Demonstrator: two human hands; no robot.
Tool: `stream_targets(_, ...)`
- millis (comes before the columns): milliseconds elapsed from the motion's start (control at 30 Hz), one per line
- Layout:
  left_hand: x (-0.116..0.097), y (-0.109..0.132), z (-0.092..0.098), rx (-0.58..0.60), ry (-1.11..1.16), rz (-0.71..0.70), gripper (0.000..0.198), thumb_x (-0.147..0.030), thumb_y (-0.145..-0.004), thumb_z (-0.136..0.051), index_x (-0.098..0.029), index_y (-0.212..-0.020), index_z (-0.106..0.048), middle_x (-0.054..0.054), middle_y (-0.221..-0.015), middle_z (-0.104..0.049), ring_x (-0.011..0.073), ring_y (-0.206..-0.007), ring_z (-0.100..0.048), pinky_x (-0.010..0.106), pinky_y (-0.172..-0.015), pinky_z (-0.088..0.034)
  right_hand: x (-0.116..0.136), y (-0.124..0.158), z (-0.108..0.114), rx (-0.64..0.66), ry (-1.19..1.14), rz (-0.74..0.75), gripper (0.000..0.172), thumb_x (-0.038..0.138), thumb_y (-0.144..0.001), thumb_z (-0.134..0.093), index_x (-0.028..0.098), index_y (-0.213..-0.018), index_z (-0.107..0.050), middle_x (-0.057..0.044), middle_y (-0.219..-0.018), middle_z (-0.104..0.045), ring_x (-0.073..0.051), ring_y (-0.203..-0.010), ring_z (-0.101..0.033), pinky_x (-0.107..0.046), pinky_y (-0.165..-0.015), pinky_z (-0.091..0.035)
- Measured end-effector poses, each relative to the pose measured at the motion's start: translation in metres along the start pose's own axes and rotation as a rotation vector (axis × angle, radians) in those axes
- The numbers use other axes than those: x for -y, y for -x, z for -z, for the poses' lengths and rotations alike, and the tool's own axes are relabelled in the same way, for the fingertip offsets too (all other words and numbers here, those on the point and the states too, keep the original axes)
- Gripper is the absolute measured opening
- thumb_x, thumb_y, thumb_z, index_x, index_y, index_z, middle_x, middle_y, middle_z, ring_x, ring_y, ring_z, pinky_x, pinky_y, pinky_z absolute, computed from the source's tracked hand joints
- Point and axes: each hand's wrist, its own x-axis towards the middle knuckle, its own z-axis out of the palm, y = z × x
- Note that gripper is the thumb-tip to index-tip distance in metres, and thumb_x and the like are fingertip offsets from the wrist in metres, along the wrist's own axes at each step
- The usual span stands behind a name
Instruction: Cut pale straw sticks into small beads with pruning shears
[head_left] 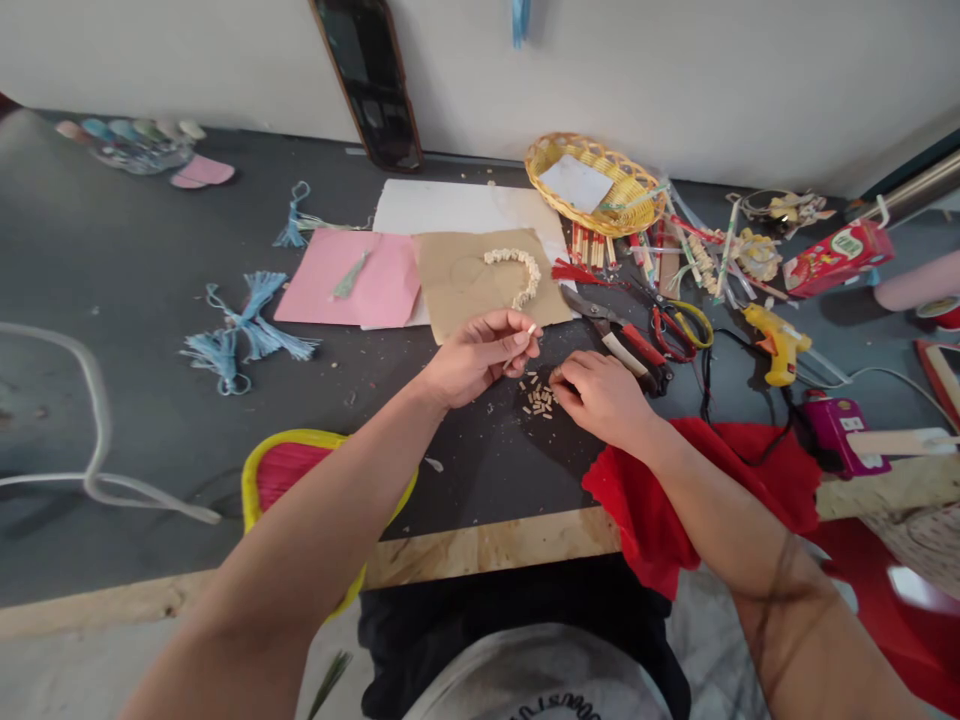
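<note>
The left hand (480, 358) pinches a slim, pale peg (532, 329). To its right, the right hand (604, 395) curls beside a loose pile (538, 402) of similar pegs on the dark table (480, 460); whether it grips any, I cannot tell. Farther off, a knobbly cream arc (535, 280) lies on brown paper (450, 265).

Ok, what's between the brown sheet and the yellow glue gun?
In the head view, mainly red- and yellow-handled tools lie between the brown sheet and the glue gun.

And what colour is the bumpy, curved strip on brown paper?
The strip is cream, in the head view.
</note>
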Motion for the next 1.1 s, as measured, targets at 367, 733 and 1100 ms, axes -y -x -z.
stream_targets(367, 0.0, 0.0, -0.001, -0.008, -0.008, 0.007, 0.015, -0.023, -0.075, -0.076, -0.015, -0.084, -0.067, 0.002, -0.072, -0.064, 0.0066, -0.057, -0.051, 0.019, -0.053, -0.04, -0.005, 0.001, 0.0, 0.035, -0.042, 0.008, 0.01, 0.021, -0.091, -0.054, 0.02, -0.09, -0.064, -0.004, -0.092, -0.066, -0.019, -0.089, -0.058, -0.031, -0.078, -0.039)
stream_targets(733, 0.0, 0.0, -0.001, -0.009, -0.01, 0.005, 0.016, -0.023, -0.074, -0.077, -0.015, -0.083, -0.067, 0.002, -0.071, -0.064, 0.0064, -0.057, -0.051, 0.018, -0.052, -0.039, 0.001, 0.001, 0.003, 0.109, 0.135, 0.018, 0.012, 0.017, -0.092, -0.049, 0.017, -0.092, -0.061, -0.008, -0.093, -0.063, -0.023, -0.089, -0.056, -0.034, -0.073, -0.035)
stream_targets(1100, -0.001, 0.0, -0.002, -0.015, -0.018, 0.013, 0.018, -0.024, -0.073, -0.078, -0.015, -0.083, -0.066, 0.002, -0.072, -0.064, 0.0061, -0.057, -0.052, 0.018, -0.052, -0.04, -0.012, 0.003, 0.012, 0.051, -0.192, 0.159, 0.008, 0.02, -0.09, -0.056, 0.02, -0.093, -0.063, -0.004, -0.099, -0.063, -0.017, -0.093, -0.06, -0.03, -0.079, -0.042)
